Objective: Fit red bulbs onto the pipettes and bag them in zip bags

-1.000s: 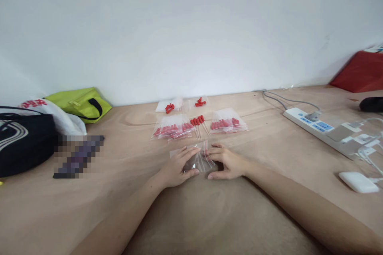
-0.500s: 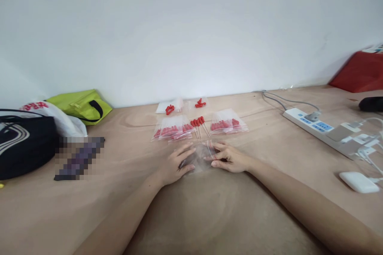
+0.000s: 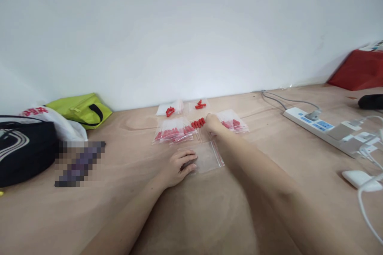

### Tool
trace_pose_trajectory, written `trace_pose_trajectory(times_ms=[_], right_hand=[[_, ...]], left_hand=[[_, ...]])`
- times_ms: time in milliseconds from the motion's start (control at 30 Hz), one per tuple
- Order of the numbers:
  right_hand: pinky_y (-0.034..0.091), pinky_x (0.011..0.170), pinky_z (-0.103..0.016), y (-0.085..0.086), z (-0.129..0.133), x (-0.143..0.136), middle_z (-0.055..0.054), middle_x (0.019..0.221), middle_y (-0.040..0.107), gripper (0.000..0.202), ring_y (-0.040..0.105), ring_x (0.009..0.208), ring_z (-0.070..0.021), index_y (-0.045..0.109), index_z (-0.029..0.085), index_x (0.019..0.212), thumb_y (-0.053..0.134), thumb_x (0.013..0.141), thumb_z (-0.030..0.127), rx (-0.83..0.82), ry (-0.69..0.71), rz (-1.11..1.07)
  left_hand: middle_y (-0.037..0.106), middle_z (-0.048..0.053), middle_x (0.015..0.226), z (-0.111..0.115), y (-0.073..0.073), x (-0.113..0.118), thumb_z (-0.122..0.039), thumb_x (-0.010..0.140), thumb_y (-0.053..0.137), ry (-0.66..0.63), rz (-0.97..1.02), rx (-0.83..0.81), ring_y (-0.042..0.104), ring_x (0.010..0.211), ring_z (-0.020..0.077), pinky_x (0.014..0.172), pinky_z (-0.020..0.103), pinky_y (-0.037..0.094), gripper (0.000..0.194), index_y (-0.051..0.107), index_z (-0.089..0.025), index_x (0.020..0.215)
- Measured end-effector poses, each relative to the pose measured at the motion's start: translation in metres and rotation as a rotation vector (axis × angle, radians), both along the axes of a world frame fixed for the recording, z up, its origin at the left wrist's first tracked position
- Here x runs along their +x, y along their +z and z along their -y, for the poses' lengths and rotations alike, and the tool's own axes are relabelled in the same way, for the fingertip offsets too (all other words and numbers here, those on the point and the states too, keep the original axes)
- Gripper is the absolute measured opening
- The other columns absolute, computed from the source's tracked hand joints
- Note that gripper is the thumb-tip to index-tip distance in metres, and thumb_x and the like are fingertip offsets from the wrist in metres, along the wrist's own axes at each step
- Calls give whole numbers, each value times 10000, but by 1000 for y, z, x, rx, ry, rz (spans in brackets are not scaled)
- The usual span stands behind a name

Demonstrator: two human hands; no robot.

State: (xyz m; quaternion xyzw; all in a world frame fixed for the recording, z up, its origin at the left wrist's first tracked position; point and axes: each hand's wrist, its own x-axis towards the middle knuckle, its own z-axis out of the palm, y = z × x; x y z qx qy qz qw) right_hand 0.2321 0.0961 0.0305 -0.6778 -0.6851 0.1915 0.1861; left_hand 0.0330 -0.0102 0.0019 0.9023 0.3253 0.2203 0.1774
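Observation:
A clear zip bag (image 3: pixel 206 157) lies flat on the table, its red-striped edge toward the right. At the bag's left edge, my left hand (image 3: pixel 183 166) rests with thumb and fingers pinched on it. My right hand (image 3: pixel 213 124) reaches forward beside a row of several red-tipped sticks (image 3: pixel 198 122); its fingertips are hidden behind the hand. Bags with red pieces (image 3: pixel 172 130) overlap left of the sticks, and more such bags (image 3: pixel 233 121) lie right of my right hand. Farther back sit two small piles of red pieces (image 3: pixel 170 111) on clear bags.
At the left are a black bag (image 3: pixel 30 147), a white plastic bag (image 3: pixel 67 125) and a green bag (image 3: pixel 85 110). On the right lie a power strip (image 3: pixel 311 127) with cables, a white charger (image 3: pixel 360 180) and a red bag (image 3: pixel 359 69).
My right hand has let go of the clear bag and moved forward to the red-tipped sticks. The bag now lies flatter, with my left hand still at its left edge.

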Motion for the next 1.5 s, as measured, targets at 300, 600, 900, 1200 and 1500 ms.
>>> trace_pose_trajectory(times_ms=[300,600,900,1200,1500], right_hand=[[459,646,-277,5,-10,14,-164,891,611,469,601,763,-207,388,48,1156,509,719,168,13,-75,-132],[444,486,-267,-37,69,67,6,770,485,542,503,502,-110,189,194,1238,434,787,366,354,-135,-778],[515,592,-320,-50,103,56,27,711,525,442,572,587,-123,295,249,1047,477,757,528,197,-21,-1126],[453,508,-219,-43,118,70,26,693,555,364,520,522,-62,506,181,869,634,675,461,-148,249,-1039],[460,537,-237,-38,116,76,49,634,569,359,552,560,-87,429,203,836,621,685,467,-198,353,-1020]], left_hand=[[553,95,1160,1,5,-1,-380,741,600,-18,-50,-25,485,1104,235,958,419,375,411,561,-200,1108],[526,87,1053,4,7,0,-395,732,605,23,-71,-21,512,1003,216,875,368,435,409,561,-200,1089],[507,76,1237,5,11,-6,-338,809,492,30,-159,-105,378,1220,249,1005,445,328,459,401,-216,1241],[550,53,1199,2,13,6,-351,758,580,-1,-85,-165,474,1143,226,968,414,369,483,430,-242,1204],[538,53,1216,2,7,8,-377,767,571,0,-104,-170,457,1159,230,980,415,351,474,448,-245,1206]])
